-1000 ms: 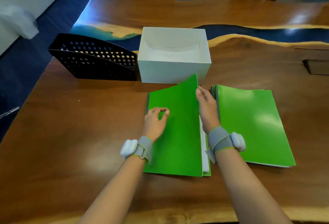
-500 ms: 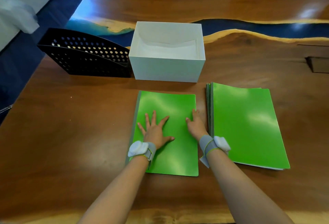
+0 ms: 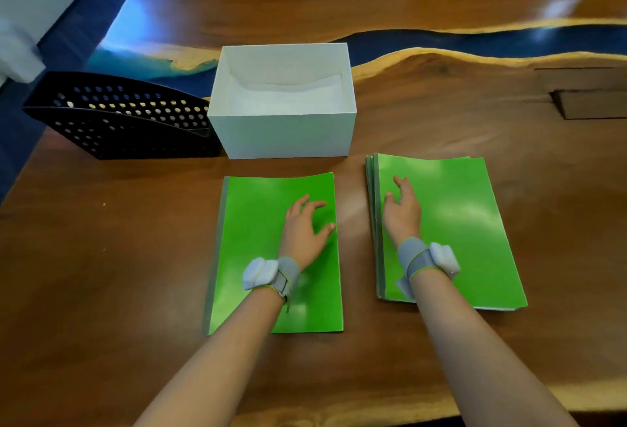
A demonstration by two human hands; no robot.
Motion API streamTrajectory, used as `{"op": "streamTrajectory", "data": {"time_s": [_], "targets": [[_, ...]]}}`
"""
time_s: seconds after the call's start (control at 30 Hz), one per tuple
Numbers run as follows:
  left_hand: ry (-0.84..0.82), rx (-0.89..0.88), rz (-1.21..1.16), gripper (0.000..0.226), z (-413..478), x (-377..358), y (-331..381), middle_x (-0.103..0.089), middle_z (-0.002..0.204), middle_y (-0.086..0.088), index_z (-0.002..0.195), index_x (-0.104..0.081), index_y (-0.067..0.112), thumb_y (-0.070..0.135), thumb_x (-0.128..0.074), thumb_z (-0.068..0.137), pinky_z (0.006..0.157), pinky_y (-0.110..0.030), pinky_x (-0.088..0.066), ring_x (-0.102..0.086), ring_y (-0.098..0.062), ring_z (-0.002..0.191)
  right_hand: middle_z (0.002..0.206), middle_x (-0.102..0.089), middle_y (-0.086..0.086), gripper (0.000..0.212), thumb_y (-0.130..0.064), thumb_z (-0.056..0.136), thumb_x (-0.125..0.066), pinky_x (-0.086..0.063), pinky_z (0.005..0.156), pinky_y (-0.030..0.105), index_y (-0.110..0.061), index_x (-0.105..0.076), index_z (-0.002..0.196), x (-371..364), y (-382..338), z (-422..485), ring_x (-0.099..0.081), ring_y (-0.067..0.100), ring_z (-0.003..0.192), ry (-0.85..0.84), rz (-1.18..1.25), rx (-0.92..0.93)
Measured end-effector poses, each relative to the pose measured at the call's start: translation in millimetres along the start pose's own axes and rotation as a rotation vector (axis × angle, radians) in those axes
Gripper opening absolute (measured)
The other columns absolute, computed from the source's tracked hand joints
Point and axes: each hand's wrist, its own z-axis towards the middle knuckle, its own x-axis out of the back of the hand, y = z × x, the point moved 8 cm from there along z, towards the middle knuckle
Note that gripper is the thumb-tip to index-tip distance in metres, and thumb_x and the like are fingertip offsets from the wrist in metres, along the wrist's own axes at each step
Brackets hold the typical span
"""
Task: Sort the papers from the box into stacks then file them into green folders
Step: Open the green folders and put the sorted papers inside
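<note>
The left hand (image 3: 303, 229) lay spread and relaxed on the closed green folder (image 3: 251, 223), holding nothing, its thumb at the folder's right edge. The right hand (image 3: 402, 212) was also loose-fingered and empty, over the spine edge of the stack of green folders (image 3: 468, 223); whether it pressed on the top cover or hung just above it could not be told. Each wrist carried a grey strap with a white module. The single folder lay flat and shut just in front of the white box (image 3: 281, 134), so that filing step looked finished. No loose sorted piles lay on the table (image 3: 101, 257). Something white, probably paper (image 3: 291, 94), lay in the bottom of the box, so some sorting was likely left. Whether the stacked folders were filled could not be told. A strip of bare wood separated folder and stack, wide enough to lift either by its edge. The stack's far left corner sat near the box's front right corner. The black perforated file rack (image 3: 118, 121) stood hard against the box's left side. Open table lay left of the folder and right of the stack.
</note>
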Motion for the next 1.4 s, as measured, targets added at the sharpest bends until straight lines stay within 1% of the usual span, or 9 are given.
{"op": "streamTrajectory", "data": {"time_s": [0.13,0.27,0.53,0.7,0.93,1.07,1.23,1.3,1.4], "targets": [[-0.059,-0.017,-0.171,0.039,10.7,-33.7,39.2,-0.052,0.126,-0.014,0.124,-0.055,0.008,0.015,-0.065,0.087,0.1,-0.028,-0.039,-0.053,-0.026,0.116,0.155,-0.027,0.011,0.044,-0.009,0.096,-0.045,-0.012,0.118,0.041,-0.01,-0.044,0.139,34.7,36.5,9.5,-0.013,0.027,0.147,0.058,-0.212,-0.059],[-0.205,0.162,-0.263,0.045,22.5,-80.7,46.8,-0.054,0.129,-0.019,0.131,-0.046,0.001,0.017,-0.06,0.091,0.094,-0.028,-0.042,-0.056,-0.03,0.114,0.158,-0.022,0.002,0.045,-0.024,0.097,-0.044,-0.005,0.114,0.061,-0.023,-0.042,0.142,46.5,72.2,7.1,-0.005,0.025,0.148,-0.02,-0.435,-0.168],[-0.337,0.354,-0.414,0.046,24.7,-136.7,45.6,-0.056,0.13,-0.021,0.13,-0.045,-0.005,0.017,-0.06,0.092,0.101,-0.043,-0.044,-0.055,-0.034,0.119,0.161,-0.008,-0.002,0.049,-0.035,0.102,-0.026,-0.014,0.115,0.053,-0.031,-0.019,0.15,42.3,93.9,-4.1,-0.005,0.023,0.148,-0.183,-0.715,-0.063],[-0.266,0.366,-0.502,0.04,18.1,-140.0,50.3,-0.058,0.125,-0.019,0.123,-0.041,0.001,0.014,-0.062,0.09,0.097,-0.044,-0.046,-0.058,-0.033,0.112,0.16,-0.013,-0.004,0.047,-0.036,0.102,-0.027,-0.017,0.113,0.047,-0.033,-0.024,0.149,44.8,91.8,-7.1,-0.009,0.02,0.148,-0.132,-0.623,-0.093],[-0.097,0.353,-0.702,0.029,0.2,-99.6,50.0,-0.059,0.121,-0.022,0.116,-0.045,0.005,0.002,-0.058,0.09,0.095,-0.05,-0.048,-0.059,-0.035,0.108,0.16,-0.011,-0.001,0.051,-0.038,0.101,-0.033,-0.004,0.117,0.049,-0.028,-0.023,0.15,46.4,75.3,-16.9,-0.004,0.021,0.148,0.008,-0.52,-0.034],[-0.058,0.344,-0.816,0.023,-17.0,-57.9,32.0,-0.061,0.105,-0.017,0.109,-0.046,0.014,0.001,-0.054,0.092,0.083,-0.04,-0.049,-0.059,-0.026,0.091,0.16,-0.009,0.004,0.055,-0.041,0.099,-0.035,-0.002,0.118,0.046,-0.025,-0.022,0.15,49.6,67.3,-24.7,-0.002,0.023,0.148,0.108,-0.52,-0.031],[0.012,0.377,-0.932,0.021,-33.4,-0.6,-19.7,-0.065,0.084,-0.007,0.108,-0.048,0.011,-0.002,-0.051,0.092,0.054,-0.023,-0.054,-0.065,-0.01,0.057,0.15,-0.035,0.016,0.066,-0.047,0.094,-0.046,-0.032,0.105,0.042,-0.014,-0.027,0.148,43.8,40.1,-37.2,-0.035,0.033,0.135,0.224,-0.368,-0.073],[0.056,0.402,-0.94,0.021,-39.2,25.8,-44.6,-0.066,0.083,-0.001,0.103,-0.05,0.017,0.0,-0.051,0.092,0.05,-0.02,-0.053,-0.065,-0.006,0.057,0.134,-0.053,0.019,0.073,-0.058,0.088,-0.05,-0.042,0.09,0.04,-0.014,-0.034,0.144,28.3,33.5,-41.3,-0.051,0.037,0.12,0.153,-0.298,-0.188],[0.106,0.446,-0.928,0.03,-46.4,56.8,-70.5,-0.065,0.092,0.003,0.112,-0.043,0.024,0.003,-0.052,0.093,0.06,-0.025,-0.055,-0.065,-0.01,0.07,0.109,-0.067,0.017,0.06,-0.062,0.08,-0.061,-0.043,0.076,0.035,-0.012,-0.063,0.112,0.0,23.7,-44.6,-0.061,0.036,0.104,0.026,-0.128,-0.274]]}}
